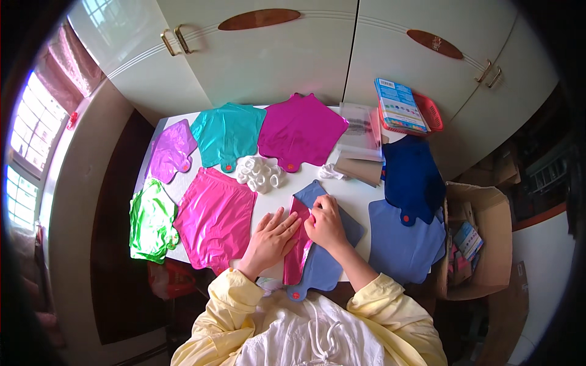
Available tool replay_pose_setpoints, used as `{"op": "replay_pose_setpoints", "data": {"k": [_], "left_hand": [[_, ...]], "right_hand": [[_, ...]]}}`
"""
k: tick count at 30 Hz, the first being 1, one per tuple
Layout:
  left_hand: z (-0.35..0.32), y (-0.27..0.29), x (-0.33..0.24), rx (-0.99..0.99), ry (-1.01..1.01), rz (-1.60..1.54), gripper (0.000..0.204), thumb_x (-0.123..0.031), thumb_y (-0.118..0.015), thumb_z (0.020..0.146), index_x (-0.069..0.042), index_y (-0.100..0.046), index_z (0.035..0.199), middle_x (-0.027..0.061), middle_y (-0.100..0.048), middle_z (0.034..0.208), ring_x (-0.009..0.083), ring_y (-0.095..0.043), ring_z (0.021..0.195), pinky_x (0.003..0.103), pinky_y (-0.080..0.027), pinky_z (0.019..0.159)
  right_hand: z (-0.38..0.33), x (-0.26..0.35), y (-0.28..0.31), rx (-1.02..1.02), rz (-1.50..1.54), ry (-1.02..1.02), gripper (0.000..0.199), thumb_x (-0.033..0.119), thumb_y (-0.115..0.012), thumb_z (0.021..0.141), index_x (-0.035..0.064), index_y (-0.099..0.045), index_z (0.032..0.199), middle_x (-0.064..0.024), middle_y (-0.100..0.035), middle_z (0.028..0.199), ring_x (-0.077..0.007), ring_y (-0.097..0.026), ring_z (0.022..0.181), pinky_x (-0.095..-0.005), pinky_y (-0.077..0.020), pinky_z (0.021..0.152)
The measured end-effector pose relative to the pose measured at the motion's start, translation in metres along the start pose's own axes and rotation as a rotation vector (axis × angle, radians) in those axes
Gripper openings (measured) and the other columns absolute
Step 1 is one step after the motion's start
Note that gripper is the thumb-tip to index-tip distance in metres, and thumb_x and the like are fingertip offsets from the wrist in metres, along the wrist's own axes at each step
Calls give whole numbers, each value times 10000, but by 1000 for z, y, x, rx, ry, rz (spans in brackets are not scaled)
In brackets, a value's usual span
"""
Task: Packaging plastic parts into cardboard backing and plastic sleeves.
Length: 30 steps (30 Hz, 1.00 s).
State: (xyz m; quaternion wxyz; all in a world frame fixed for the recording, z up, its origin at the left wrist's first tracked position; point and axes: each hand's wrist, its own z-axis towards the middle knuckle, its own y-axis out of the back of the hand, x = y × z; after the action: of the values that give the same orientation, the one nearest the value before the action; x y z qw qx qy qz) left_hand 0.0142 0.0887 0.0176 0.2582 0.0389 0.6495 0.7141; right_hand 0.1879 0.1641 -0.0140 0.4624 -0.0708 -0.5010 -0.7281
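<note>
A flat pink foil balloon, folded into a narrow strip, lies on a blue-grey foil balloon at the table's near edge. My left hand rests flat on the pink strip's left side, fingers stretched out. Curled fingers of my right hand pinch the strip's right edge near its upper part; the fingertips are partly hidden. Left of my hands lies a larger pile of pink foil balloons. White ribbon rolls sit in a heap just beyond my left hand.
Purple, green, teal and magenta balloons line the table's left and back. Dark blue and blue-grey ones lie right. Beyond stand clear sleeves and a red basket with packets; a carton adjoins the table.
</note>
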Motion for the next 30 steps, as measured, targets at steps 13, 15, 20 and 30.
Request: {"op": "replay_pose_setpoints", "data": {"k": [13,15,20,30], "left_hand": [[-2,-3,2,-34,-3,58,472,-334,-545,906,-181,-489,1349,2,-475,1394,277,-396,1321,475,-264,1089],[-2,-4,2,-35,-1,60,473,-331,-545,905,-180,-489,1349,2,-474,1394,274,-393,1323,491,-254,1091],[-2,-8,-2,-51,46,62,473,-327,-546,902,-172,-492,1346,1,-471,1398,275,-376,1336,538,-227,1088],[1,-11,-13,-82,187,36,483,-266,-520,910,-164,-436,1375,29,-468,1394,278,-348,1351,548,-195,1094]], "right_hand": [[-7,40,28,27,-324,52,369,179,-682,724,-5,-555,1017,-181,-476,1168,-344,-474,1078,-447,-396,946],[-18,47,32,143,-315,49,407,208,-690,734,18,-550,1065,-159,-491,1165,-324,-472,1111,-440,-390,958],[-38,52,36,247,-323,34,454,244,-679,765,36,-543,1145,-125,-523,1163,-287,-476,1143,-433,-377,983],[-35,32,32,242,-298,81,446,220,-615,820,42,-515,1216,-135,-490,1250,-303,-446,1203,-452,-340,1044]]}}
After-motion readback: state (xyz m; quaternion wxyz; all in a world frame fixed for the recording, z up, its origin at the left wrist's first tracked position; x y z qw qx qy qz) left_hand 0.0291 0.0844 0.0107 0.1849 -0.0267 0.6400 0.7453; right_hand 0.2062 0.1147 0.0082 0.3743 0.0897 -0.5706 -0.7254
